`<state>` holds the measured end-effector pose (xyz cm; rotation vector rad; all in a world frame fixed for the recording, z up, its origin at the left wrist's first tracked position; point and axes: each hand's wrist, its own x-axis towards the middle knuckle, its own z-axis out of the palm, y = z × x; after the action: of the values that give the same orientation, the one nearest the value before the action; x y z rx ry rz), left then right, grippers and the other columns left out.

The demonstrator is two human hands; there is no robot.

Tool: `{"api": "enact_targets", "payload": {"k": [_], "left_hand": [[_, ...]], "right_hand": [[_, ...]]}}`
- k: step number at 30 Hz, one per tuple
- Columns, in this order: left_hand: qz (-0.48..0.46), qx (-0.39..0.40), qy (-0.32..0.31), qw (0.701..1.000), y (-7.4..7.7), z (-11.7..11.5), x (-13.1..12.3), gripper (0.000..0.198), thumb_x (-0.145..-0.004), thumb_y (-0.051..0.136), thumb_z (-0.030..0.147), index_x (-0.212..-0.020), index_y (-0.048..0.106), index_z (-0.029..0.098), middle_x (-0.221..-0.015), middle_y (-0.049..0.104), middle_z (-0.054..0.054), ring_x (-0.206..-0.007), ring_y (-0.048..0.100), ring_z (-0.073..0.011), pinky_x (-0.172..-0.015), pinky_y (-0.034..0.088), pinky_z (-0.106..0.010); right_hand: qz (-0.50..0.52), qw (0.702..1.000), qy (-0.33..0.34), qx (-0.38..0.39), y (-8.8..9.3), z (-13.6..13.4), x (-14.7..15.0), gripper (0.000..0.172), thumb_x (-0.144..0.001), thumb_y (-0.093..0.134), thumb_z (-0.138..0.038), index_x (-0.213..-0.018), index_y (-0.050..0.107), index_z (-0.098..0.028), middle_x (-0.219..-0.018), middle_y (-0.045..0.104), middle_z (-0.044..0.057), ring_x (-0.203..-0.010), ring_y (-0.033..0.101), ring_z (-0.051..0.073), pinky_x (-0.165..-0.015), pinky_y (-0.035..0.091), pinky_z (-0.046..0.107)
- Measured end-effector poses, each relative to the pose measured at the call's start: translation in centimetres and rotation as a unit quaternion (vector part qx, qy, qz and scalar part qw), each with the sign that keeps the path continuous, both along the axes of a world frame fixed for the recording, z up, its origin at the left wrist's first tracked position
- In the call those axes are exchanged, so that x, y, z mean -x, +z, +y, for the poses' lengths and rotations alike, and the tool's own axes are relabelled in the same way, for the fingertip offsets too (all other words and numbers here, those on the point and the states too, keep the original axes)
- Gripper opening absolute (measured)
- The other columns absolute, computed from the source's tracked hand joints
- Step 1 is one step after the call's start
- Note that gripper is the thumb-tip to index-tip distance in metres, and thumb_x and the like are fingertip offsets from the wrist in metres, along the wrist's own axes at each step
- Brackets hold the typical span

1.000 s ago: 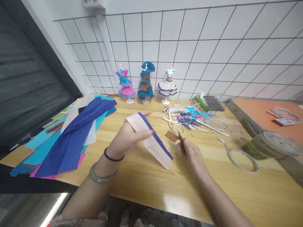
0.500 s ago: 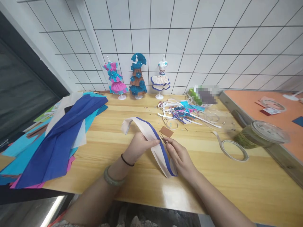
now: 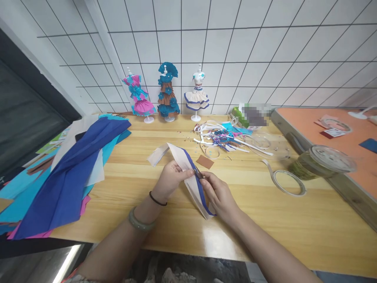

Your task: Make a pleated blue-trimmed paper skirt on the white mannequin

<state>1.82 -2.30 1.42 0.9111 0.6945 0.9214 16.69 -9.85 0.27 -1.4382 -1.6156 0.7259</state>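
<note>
My left hand (image 3: 171, 179) is closed on a long cream strip (image 3: 179, 157) with a blue border, which looks like crepe paper. Its thumb lies at the blue edge. The strip arches over the table, one end trailing to the left and the other hanging toward the table's front. Small scissors (image 3: 199, 173) are held in my right hand (image 3: 220, 193), their blades against the blue edge beside my left thumb. Fingers cover most of the scissors' handles. A small brown piece of paper (image 3: 205, 161) lies just beyond the scissors.
Colored paper sheets (image 3: 73, 165) cover the table's left side. Three dressed miniature mannequins (image 3: 167, 94) stand by the tiled wall. Ribbon scraps (image 3: 226, 137) lie at the back. To the right are a tape roll (image 3: 290, 183) and a lidded jar (image 3: 306, 165), beside an orange surface (image 3: 318, 114).
My right hand has brought the scissors left, from beside the strip onto its blue edge. The strip's far left end hangs a little lower, and the whole view has shifted slightly.
</note>
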Motion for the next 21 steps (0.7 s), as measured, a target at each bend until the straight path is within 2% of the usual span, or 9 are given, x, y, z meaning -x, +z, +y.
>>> {"api": "enact_targets", "payload": {"k": [4, 13, 21], "left_hand": [[0.007, 0.002, 0.009, 1.000, -0.07, -0.01, -0.13, 0.036, -0.056, 0.082, 0.020, -0.087, 0.067, 0.012, -0.084, 0.072, -0.007, -0.077, 0.066, -0.0180, -0.080, 0.049, -0.031], [-0.016, 0.027, 0.025, 0.999, 0.01, -0.35, -0.65, 0.042, -0.056, 0.081, 0.019, -0.093, 0.064, 0.010, -0.086, 0.072, -0.007, -0.078, 0.066, -0.0172, -0.080, 0.049, -0.032], [-0.028, 0.051, 0.039, 0.998, 0.29, -0.54, -0.87, 0.038, -0.055, 0.082, 0.017, -0.087, 0.062, 0.010, -0.079, 0.071, -0.004, -0.073, 0.064, -0.0143, -0.076, 0.050, -0.029]], "right_hand": [[0.000, 1.000, -0.004, 0.004, 0.01, -0.04, 0.05, 0.030, -0.093, 0.039, -0.038, -0.106, 0.057, -0.017, -0.096, 0.068, 0.008, -0.085, 0.064, 0.020, -0.076, 0.048, 0.028], [0.034, 0.999, -0.020, 0.012, -0.46, 0.15, 0.19, 0.030, -0.093, 0.040, -0.038, -0.105, 0.058, -0.017, -0.092, 0.069, 0.007, -0.082, 0.064, 0.019, -0.073, 0.048, 0.027], [0.038, 0.999, -0.017, 0.019, -0.61, 0.15, 0.22, 0.029, -0.093, 0.040, -0.036, -0.105, 0.058, -0.016, -0.092, 0.069, 0.008, -0.082, 0.064, 0.019, -0.073, 0.047, 0.027]]}}
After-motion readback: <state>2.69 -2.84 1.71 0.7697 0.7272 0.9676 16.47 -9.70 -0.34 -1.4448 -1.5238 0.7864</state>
